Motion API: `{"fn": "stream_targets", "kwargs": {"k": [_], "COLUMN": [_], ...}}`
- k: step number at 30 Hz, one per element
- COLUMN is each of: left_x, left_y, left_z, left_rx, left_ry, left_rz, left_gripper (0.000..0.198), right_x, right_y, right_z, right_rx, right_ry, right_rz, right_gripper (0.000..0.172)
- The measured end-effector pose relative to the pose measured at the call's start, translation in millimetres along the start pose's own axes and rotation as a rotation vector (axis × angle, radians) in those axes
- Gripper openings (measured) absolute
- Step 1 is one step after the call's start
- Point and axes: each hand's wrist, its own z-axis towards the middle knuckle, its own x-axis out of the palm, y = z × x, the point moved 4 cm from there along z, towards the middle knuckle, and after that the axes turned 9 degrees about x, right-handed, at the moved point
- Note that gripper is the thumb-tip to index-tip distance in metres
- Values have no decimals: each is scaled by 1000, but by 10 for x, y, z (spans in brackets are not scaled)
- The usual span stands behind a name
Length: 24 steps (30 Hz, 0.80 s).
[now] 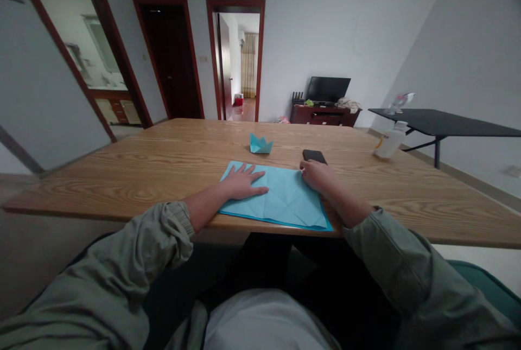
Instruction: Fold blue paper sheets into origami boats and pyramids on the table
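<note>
A light blue sheet of paper (280, 198) with several creases lies flat near the front edge of the wooden table, with a darker blue layer showing along its lower and right edges. My left hand (243, 183) rests on the paper's upper left part, fingers spread. At the paper's upper right corner is my right hand (315, 173), its fingers curled together; whether they pinch the corner is too small to tell. Beyond the sheet stands a small folded blue paper shape (260, 144) with pointed tips.
A black phone (315, 156) lies just beyond my right hand. Farther right on the wooden table (163, 176) a white bottle (391, 141) stands near the edge. Behind it is a black folding table (448, 121). A television (328, 89) sits on a cabinet at the far wall.
</note>
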Motion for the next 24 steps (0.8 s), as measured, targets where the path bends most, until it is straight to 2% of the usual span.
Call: {"fn": "stream_targets", "kwargs": {"k": [5,11,16,18,20,22,24], "left_x": [-1,-12,-9,1,12,21,27], "left_y": [106,409,569,581,576,563,555], "left_z": [-63,-47,34,84,143,202,248], "left_rx": [-6,-89,-134,-154,-179,-195,-208], "left_ry": [-6,-16,-29,-43,-58,-75,-98], "left_rz": [8,39,39,23,8,-5,-11], "left_gripper": [84,86,85,85,85,83,81], "right_x": [-37,-4,-3,-123,-343,-606,-796], "right_y": [89,309,298,296,405,687,1124], "right_z": [-32,170,313,358,395,398,347], "right_rx": [8,23,59,54,34,-20,-126], "right_ry": [27,46,33,5,-65,-181,-266], "right_rz": [-26,14,-35,-55,-43,11,112], "right_gripper": [32,33,35,34,35,35,35]}}
